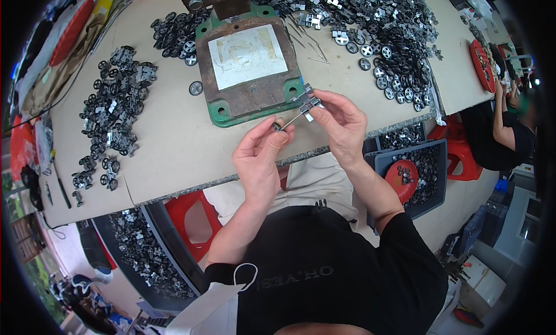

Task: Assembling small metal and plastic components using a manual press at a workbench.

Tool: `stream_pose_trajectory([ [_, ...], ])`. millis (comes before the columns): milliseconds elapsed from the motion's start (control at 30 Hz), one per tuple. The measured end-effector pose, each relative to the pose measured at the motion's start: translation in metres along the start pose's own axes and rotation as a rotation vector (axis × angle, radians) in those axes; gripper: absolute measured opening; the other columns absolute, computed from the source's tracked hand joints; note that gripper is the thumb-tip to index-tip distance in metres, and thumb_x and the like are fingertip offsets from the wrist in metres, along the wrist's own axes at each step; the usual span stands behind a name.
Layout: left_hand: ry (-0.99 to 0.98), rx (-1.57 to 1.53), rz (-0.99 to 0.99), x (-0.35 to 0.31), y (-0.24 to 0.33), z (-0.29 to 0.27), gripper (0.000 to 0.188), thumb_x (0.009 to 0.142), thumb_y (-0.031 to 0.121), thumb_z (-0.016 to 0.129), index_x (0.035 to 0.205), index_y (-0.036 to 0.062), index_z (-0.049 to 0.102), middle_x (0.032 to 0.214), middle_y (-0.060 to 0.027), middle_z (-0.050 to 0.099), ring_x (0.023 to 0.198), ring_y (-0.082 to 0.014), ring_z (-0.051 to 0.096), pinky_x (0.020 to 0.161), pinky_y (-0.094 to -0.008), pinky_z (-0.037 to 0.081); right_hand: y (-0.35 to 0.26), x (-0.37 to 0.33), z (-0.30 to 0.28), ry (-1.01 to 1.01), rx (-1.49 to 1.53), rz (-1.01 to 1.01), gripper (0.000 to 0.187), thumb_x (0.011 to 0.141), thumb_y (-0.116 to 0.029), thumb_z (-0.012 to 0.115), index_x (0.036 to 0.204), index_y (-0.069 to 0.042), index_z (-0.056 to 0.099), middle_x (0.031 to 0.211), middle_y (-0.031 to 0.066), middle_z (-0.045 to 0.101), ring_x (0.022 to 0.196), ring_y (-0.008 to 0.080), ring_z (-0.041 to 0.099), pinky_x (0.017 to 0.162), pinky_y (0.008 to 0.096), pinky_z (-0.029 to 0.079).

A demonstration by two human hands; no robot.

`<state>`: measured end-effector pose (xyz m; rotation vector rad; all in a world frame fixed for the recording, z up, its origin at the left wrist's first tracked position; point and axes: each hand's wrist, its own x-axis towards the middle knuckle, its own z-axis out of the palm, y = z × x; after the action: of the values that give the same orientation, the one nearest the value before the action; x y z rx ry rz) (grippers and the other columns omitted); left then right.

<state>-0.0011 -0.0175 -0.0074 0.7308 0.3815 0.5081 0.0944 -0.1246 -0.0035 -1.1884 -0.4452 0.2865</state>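
Observation:
Just in front of the green-edged press base, both my hands meet above the table's near edge. My left hand (258, 161) pinches a small black wheel (278, 127) between thumb and fingertips. From that wheel a thin metal axle (293, 119) points toward my right hand. A small grey-and-black toy chassis (311, 105) is gripped by the thumb and forefinger of my right hand (346, 129). The axle's far end reaches the chassis; whether it sits inside cannot be made out. A loose wheel (196, 88) lies left of the press base (211, 112).
Wheeled chassis (116, 103) are heaped on the left. Wheels (399, 74) and chassis parts (370, 13) pile up at the back right, near loose axles (315, 51). Full bins (438, 187) (168, 236) stand below the table, one bearing a red dish (394, 175). Another person (504, 126) sits at right.

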Motion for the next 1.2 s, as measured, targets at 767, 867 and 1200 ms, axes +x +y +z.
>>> stream_pose_trajectory([
  [767,-0.169,-0.195,-0.244,0.008,-0.006,-0.012,0.026,0.088,0.004,0.051,0.114,0.0001,0.052,0.108,-0.0133,0.059,0.097,-0.0224,0.059,0.087,-0.0368,0.05,-0.034,0.018,-0.02,-0.155,-0.388,0.096,0.037,0.078,-0.006,0.063,0.113,0.001,0.052,0.1,0.0096,0.061,0.092,0.0132,0.056,0.082,0.0266,0.043],
  [867,-0.178,-0.15,-0.26,0.008,-0.007,-0.014,0.026,0.089,0.012,0.052,0.113,0.0036,0.054,0.107,-0.0141,0.059,0.099,-0.026,0.058,0.087,-0.0374,0.049,-0.046,0.054,-0.065,0.03,-1.116,-0.048,0.025,0.077,-0.011,0.063,0.1,-0.002,0.059,0.093,0.0109,0.062,0.086,0.0206,0.058,0.078,0.0304,0.045],
  [1200,-0.181,-0.123,-0.26,0.012,-0.008,-0.018,0.027,0.089,0.013,0.053,0.113,0.0023,0.054,0.105,-0.0141,0.06,0.099,-0.0267,0.059,0.084,-0.0334,0.051,-0.035,0.069,-0.079,-0.054,-1.366,-0.074,0.028,0.075,-0.008,0.062,0.101,0.0,0.059,0.095,0.0179,0.057,0.09,0.0304,0.055,0.078,0.0351,0.046],
])
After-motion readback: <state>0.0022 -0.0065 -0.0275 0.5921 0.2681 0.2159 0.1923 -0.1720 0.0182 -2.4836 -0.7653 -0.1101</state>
